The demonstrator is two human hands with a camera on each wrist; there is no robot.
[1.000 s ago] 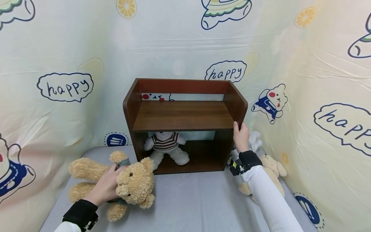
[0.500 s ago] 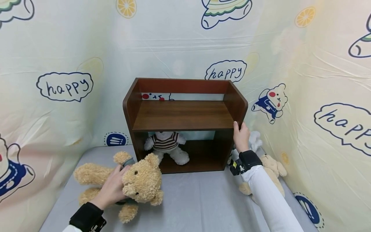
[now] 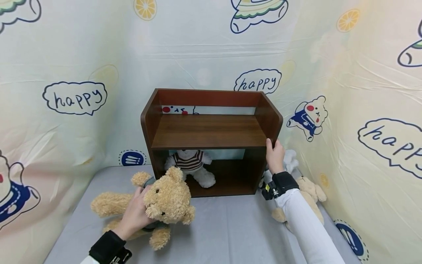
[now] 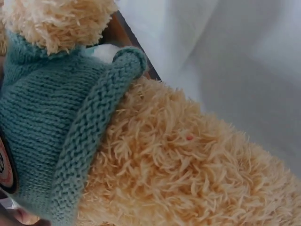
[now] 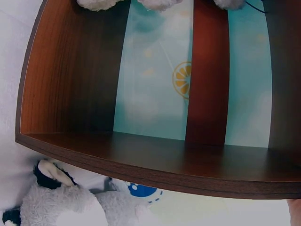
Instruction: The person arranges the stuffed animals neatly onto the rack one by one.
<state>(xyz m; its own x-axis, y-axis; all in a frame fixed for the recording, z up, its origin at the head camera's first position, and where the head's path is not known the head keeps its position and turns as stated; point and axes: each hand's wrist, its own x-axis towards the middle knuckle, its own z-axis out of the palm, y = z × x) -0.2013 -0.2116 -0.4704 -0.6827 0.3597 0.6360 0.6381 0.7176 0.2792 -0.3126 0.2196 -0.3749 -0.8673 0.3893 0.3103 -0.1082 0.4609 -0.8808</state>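
Note:
My left hand [image 3: 136, 211] grips a curly tan teddy bear [image 3: 169, 198] round its body, in front of the shelf's lower left corner. The bear lies tilted sideways, head to the right and legs to the left. In the left wrist view its teal knitted sweater [image 4: 61, 108] shows, with part of a round patch. A dark brown wooden shelf [image 3: 207, 130] with two tiers stands on the bed-like surface. On its right side panel my right hand [image 3: 275, 156] holds the front edge, thumb toward the inside. A white plush toy in a striped shirt [image 3: 189, 161] sits in the lower tier, its head mostly hidden.
Right of the shelf, partly behind my forearm, lie a beige plush toy [image 3: 308, 187] and a grey one [image 3: 290, 160]. The right wrist view shows a grey plush toy [image 5: 61, 202] beside the shelf's panel. Printed cloth [image 3: 197, 55] hangs behind, over a grey sheet [image 3: 214, 231].
My left hand has carried the teddy bear to the right, toward the shelf, so it covers more of the white plush toy's leg. The right hand stays on the side panel.

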